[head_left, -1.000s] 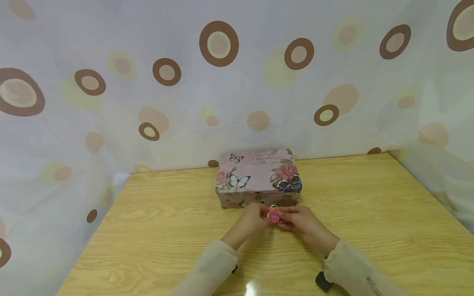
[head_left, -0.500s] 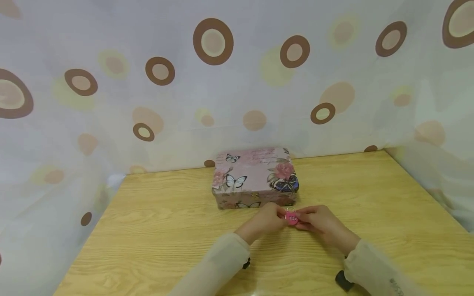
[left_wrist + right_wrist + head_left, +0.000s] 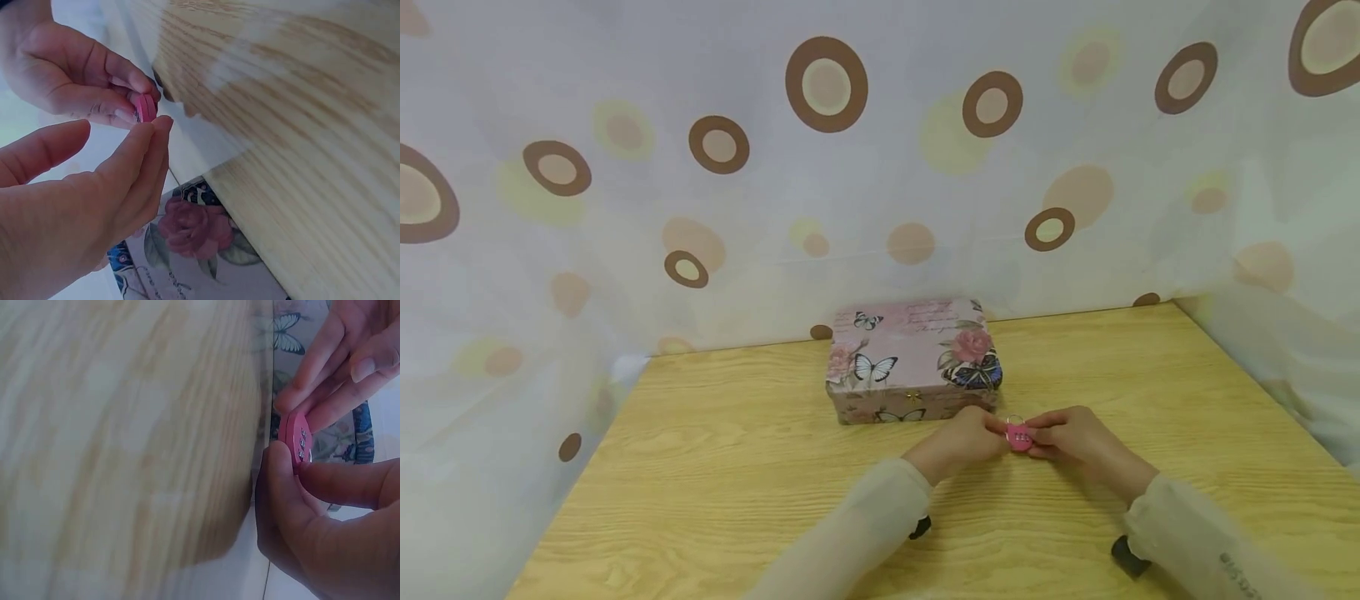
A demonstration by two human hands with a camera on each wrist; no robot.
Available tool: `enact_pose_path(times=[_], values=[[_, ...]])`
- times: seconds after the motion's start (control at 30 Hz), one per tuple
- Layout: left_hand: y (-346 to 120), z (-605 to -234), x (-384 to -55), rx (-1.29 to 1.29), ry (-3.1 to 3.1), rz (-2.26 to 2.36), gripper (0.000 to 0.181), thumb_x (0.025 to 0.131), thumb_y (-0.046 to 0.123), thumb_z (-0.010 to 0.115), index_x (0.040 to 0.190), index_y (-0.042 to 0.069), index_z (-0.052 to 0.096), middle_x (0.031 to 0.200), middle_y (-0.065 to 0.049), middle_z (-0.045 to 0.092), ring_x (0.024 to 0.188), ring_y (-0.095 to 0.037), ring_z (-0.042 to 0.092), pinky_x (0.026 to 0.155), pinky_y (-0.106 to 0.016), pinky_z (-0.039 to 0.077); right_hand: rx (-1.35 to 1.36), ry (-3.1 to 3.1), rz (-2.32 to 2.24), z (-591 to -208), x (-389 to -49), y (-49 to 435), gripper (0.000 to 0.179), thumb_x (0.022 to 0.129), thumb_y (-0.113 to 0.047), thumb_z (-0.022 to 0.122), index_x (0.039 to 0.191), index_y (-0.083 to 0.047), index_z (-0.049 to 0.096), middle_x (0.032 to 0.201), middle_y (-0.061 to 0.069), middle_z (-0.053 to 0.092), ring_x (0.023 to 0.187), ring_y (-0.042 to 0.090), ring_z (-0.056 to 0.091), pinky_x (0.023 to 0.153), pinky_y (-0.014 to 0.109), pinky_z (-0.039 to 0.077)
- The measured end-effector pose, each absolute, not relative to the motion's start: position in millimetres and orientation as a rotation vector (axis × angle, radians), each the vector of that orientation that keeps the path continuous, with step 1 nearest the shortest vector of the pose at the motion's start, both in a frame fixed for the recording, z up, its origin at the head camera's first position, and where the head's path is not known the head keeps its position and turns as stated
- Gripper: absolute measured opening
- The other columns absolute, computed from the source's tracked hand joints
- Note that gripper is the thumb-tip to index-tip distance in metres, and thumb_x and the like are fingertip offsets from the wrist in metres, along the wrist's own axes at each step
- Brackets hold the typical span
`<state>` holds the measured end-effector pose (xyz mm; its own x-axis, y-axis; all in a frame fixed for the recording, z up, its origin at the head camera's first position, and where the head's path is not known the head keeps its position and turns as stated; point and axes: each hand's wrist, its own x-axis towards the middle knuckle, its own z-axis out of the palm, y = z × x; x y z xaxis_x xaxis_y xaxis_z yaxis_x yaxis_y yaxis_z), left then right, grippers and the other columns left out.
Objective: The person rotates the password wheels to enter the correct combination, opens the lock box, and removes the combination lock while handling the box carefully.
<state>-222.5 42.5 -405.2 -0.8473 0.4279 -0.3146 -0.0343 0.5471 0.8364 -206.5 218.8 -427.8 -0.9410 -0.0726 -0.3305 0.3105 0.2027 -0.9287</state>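
A small pink combination padlock (image 3: 1019, 437) with a silver shackle is held over the table, just off the box's front right corner. My right hand (image 3: 1086, 442) pinches it between thumb and fingers; the number dials show in the right wrist view. From the other side my left hand (image 3: 81, 194) reaches in with nearly straight fingers. Its fingertips are right at the padlock (image 3: 145, 109), while the thumb stands apart. Behind the hands sits a pink box (image 3: 917, 350) printed with butterflies and roses, its lid down and a small brass clasp (image 3: 913, 396) on its front.
The wood-grain table (image 3: 737, 467) spreads out on both sides of the box. A white sheet (image 3: 760, 217) with brown and peach circles hangs behind and at the sides. Black straps (image 3: 1129, 557) show beneath the sleeves.
Both hands have moved to the right together with the padlock, from in front of the box to beyond its right corner. The box stays where it is; the head view has shifted slightly.
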Motion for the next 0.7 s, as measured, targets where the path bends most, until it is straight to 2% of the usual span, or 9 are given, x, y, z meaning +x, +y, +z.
enact_pose_path(times=[0.2,0.47,0.7], values=[[54,-409,-225,0.235,2.218,1.344,0.03,0.087,0.004,0.063,0.116,0.001,0.068,0.119,-0.006,0.063,0.098,-0.01,0.052,0.089,-0.029,0.044,0.23,2.232,-1.753,-429,-213,230,0.033,0.093,0.009,0.049,0.12,0.028,0.045,0.101,0.022,0.063,0.075,0.011,0.065,0.07,0.027,0.055],[67,-415,-229,0.173,2.097,1.487,0.039,0.08,-0.009,0.056,0.117,-0.004,0.065,0.112,-0.005,0.063,0.086,-0.014,0.047,0.076,-0.025,0.038,0.225,2.311,-1.672,-427,-217,240,0.031,0.094,0.007,0.048,0.117,0.027,0.048,0.097,0.021,0.064,0.071,0.008,0.063,0.067,0.025,0.055],[75,-419,-232,0.131,2.064,1.533,0.043,0.075,-0.014,0.051,0.115,-0.007,0.065,0.088,-0.003,0.055,0.068,-0.014,0.039,0.057,-0.023,0.029,0.205,2.363,-1.631,-424,-220,243,0.028,0.093,0.008,0.05,0.114,0.028,0.049,0.094,0.02,0.064,0.069,0.008,0.063,0.066,0.026,0.055]])
